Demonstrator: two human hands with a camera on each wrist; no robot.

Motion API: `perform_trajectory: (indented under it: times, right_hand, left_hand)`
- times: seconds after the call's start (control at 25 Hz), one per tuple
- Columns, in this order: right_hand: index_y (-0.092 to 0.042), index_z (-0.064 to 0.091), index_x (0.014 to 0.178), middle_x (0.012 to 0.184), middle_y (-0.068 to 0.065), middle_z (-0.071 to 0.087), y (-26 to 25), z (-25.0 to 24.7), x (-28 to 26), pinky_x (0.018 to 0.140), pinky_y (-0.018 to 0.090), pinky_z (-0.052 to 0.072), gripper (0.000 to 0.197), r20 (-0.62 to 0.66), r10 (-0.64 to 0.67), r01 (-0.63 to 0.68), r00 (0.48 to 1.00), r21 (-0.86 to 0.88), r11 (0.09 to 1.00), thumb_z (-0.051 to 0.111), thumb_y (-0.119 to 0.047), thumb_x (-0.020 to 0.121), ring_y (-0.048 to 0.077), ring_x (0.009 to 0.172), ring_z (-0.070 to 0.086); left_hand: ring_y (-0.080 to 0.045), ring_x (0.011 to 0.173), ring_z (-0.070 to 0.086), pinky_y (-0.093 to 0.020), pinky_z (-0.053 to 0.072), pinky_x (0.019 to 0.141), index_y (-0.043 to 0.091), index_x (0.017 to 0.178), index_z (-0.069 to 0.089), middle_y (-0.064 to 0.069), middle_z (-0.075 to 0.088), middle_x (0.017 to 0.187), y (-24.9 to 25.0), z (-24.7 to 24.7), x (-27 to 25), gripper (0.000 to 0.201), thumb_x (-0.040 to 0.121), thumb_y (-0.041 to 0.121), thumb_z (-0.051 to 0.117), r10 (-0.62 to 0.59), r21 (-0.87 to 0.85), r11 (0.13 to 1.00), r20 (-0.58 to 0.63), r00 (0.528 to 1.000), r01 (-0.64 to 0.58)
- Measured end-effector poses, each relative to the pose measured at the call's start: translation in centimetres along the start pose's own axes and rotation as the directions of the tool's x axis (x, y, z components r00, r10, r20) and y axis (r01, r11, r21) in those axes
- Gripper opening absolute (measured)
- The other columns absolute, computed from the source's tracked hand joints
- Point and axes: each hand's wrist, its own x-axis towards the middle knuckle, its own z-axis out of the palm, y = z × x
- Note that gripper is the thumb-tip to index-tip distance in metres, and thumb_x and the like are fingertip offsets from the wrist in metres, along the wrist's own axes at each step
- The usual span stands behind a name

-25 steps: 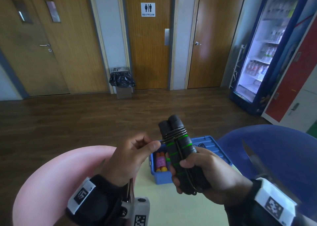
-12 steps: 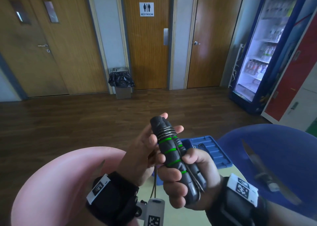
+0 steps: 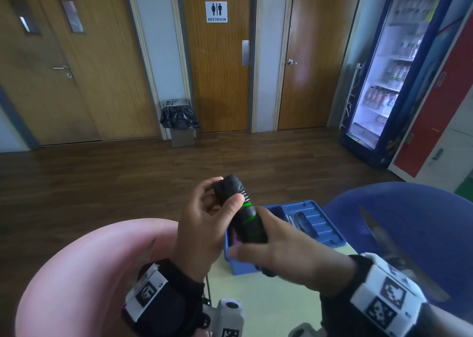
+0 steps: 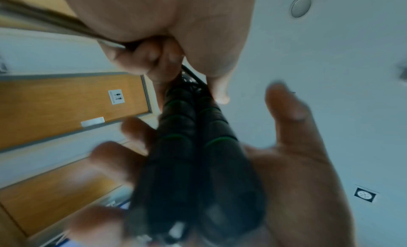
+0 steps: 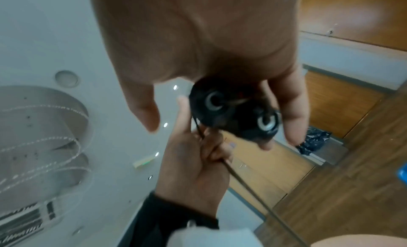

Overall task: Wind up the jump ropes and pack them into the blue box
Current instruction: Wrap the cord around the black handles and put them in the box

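Observation:
Two black jump-rope handles with green rings (image 3: 247, 221) are held together, with cord coiled round their upper part. My left hand (image 3: 204, 214) curls over their top end, thumb on the coils, and pinches the loose cord (image 5: 249, 188). My right hand (image 3: 286, 249) wraps the lower part, its back turned up. The right wrist view shows the two round handle ends (image 5: 233, 115) between my right fingers. The open blue box (image 3: 243, 267) sits on the table just beyond my hands, with something pink inside and a grooved tray on its right.
The pale table (image 3: 268, 298) lies under my wrists. A pink chair back (image 3: 89, 272) stands at the near left, a blue chair (image 3: 409, 221) at the right. Beyond the wooden floor stand a bin (image 3: 180, 124), doors and a lit drinks fridge (image 3: 391, 68).
The handles have tipped from upright to leaning away and left. My left hand has come over their top end. My right hand has rolled so its back faces up.

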Motion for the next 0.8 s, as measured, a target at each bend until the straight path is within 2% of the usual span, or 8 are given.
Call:
perform_trajectory:
  times: [0.08, 0.12, 0.24, 0.36, 0.56, 0.64, 0.72, 0.8]
  right_hand:
    - [-0.023, 0.055, 0.1, 0.081, 0.005, 0.065, 0.6, 1.1, 0.5, 0.062, 0.039, 0.056, 0.027, -0.122, -0.022, 0.003, 0.992, -0.151, 0.989, 0.07, -0.026, 0.077, 0.015, 0.064, 0.059]
    - [-0.02, 0.055, 0.098, 0.079, 0.009, 0.065, 1.0, 1.4, 0.6, 0.062, 0.042, 0.056, 0.021, -0.158, -0.018, -0.001, 0.987, -0.119, 0.993, 0.065, -0.018, 0.08, 0.017, 0.062, 0.059]
    - [-0.004, 0.053, 0.104, 0.072, 0.017, 0.058, 1.3, 1.4, 0.2, 0.053, 0.034, 0.048, 0.019, -0.096, 0.062, -0.052, 0.993, 0.103, 0.993, 0.057, -0.003, 0.085, 0.021, 0.055, 0.055]
    - [0.002, 0.053, 0.105, 0.072, 0.02, 0.059, 1.1, 0.8, -0.7, 0.052, 0.03, 0.047, 0.036, -0.05, 0.078, -0.065, 0.996, 0.215, 0.974, 0.061, -0.011, 0.073, 0.026, 0.057, 0.055]
    - [0.003, 0.053, 0.101, 0.073, 0.018, 0.057, 0.8, 0.3, -1.7, 0.052, 0.031, 0.049, 0.038, -0.011, 0.046, -0.041, 0.999, 0.306, 0.951, 0.06, -0.012, 0.067, 0.021, 0.053, 0.058]
    - [0.005, 0.053, 0.104, 0.074, 0.015, 0.061, 1.1, 0.1, -1.8, 0.054, 0.033, 0.05, 0.039, 0.026, 0.039, -0.046, 0.999, 0.358, 0.932, 0.059, -0.01, 0.068, 0.024, 0.058, 0.06]
    - [0.006, 0.053, 0.104, 0.079, 0.017, 0.062, 1.2, -0.1, -1.9, 0.054, 0.034, 0.048, 0.036, 0.066, 0.019, -0.047, 0.998, 0.441, 0.896, 0.057, -0.008, 0.07, 0.03, 0.063, 0.059]
    - [0.004, 0.054, 0.103, 0.084, 0.022, 0.059, 1.1, -0.2, -2.1, 0.056, 0.035, 0.047, 0.033, 0.123, -0.016, -0.056, 0.992, 0.559, 0.827, 0.055, -0.006, 0.072, 0.033, 0.065, 0.058]
  left_hand:
    - [-0.005, 0.082, 0.071, -0.014, 0.052, 0.071, 0.019, 0.108, 0.064, 0.009, 0.076, 0.089, 0.0, 0.6, -0.3, 0.047, 0.066, 0.032, 0.08, 0.019, 0.038, 0.999, -0.022, 1.0, -0.018]
    - [-0.006, 0.082, 0.071, -0.015, 0.052, 0.071, 0.02, 0.106, 0.065, 0.008, 0.076, 0.089, -0.1, 0.6, -0.2, 0.049, 0.063, 0.034, 0.083, 0.022, 0.046, 0.999, -0.02, 1.0, -0.021]
    - [-0.009, 0.084, 0.071, -0.016, 0.052, 0.071, 0.019, 0.11, 0.067, 0.001, 0.076, 0.093, -0.6, -0.1, 0.0, 0.051, 0.065, 0.032, 0.088, 0.005, 0.067, 0.998, 0.039, 0.999, -0.007]
    - [-0.007, 0.084, 0.07, -0.015, 0.051, 0.072, 0.018, 0.114, 0.067, -0.001, 0.076, 0.094, -0.6, -0.6, 0.0, 0.049, 0.069, 0.028, 0.085, -0.021, 0.05, 0.999, 0.126, 0.992, 0.015]
    - [-0.011, 0.103, 0.069, -0.018, 0.051, 0.083, 0.024, 0.123, 0.063, -0.005, 0.074, 0.111, -1.0, -1.5, -0.1, 0.047, 0.08, 0.019, 0.08, -0.055, -0.009, 0.998, 0.246, 0.968, 0.059]
    - [-0.009, 0.095, 0.07, -0.016, 0.051, 0.079, 0.023, 0.125, 0.062, -0.006, 0.075, 0.108, -0.9, -1.6, -0.3, 0.051, 0.077, 0.024, 0.077, -0.04, -0.022, 0.999, 0.269, 0.962, 0.048]
    - [0.001, 0.068, 0.066, -0.008, 0.047, 0.065, 0.017, 0.128, 0.058, 0.003, 0.075, 0.09, -0.4, -1.5, -0.4, 0.057, 0.075, 0.019, 0.079, -0.025, -0.059, 0.997, 0.295, 0.955, 0.044]
    - [0.004, 0.055, 0.058, -0.005, 0.044, 0.055, 0.013, 0.132, 0.052, 0.009, 0.071, 0.081, 0.1, -1.3, -0.4, 0.072, 0.07, 0.025, 0.087, -0.02, -0.135, 0.988, 0.324, 0.946, 0.068]
